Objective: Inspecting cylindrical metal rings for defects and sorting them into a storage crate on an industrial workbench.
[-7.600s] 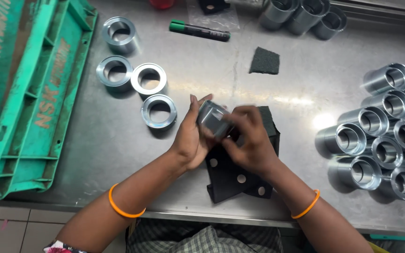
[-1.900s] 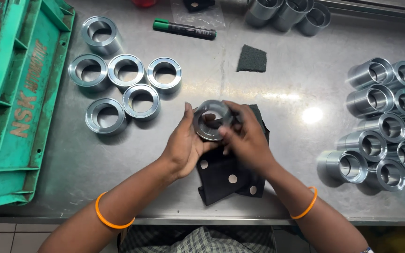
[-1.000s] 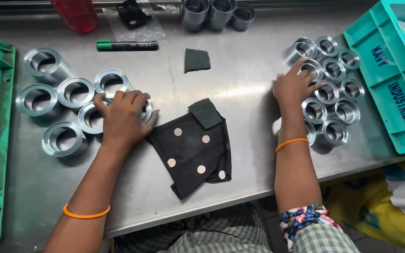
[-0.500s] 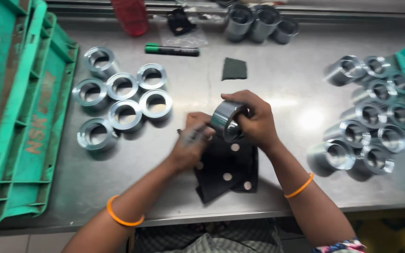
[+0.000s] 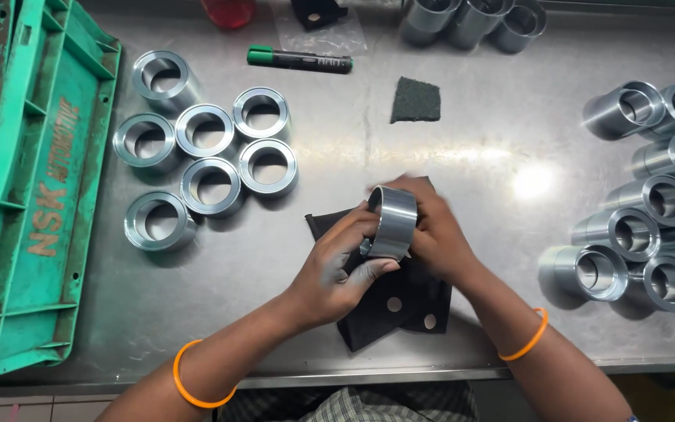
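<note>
A short shiny metal sleeve (image 5: 391, 222) is held on its side between both hands, just above a black dotted cloth (image 5: 400, 301) lying on the steel table (image 5: 462, 148). My left hand (image 5: 337, 270) grips the sleeve from below and the left. My right hand (image 5: 431, 230) closes on it from the right. Both wrists carry orange bangles.
Several finished rings (image 5: 208, 152) stand upright at the left, beside green plastic crates (image 5: 33, 187). More metal sleeves (image 5: 650, 211) lie clustered at the right edge, and others (image 5: 470, 19) at the back. A green marker (image 5: 298, 59), a dark abrasive pad (image 5: 414, 99) and a red container (image 5: 228, 11) sit farther back.
One second ago my left hand set a ring among those at the left while my right reached into the right cluster. Both hands now hold a fresh sleeve over the cloth.
</note>
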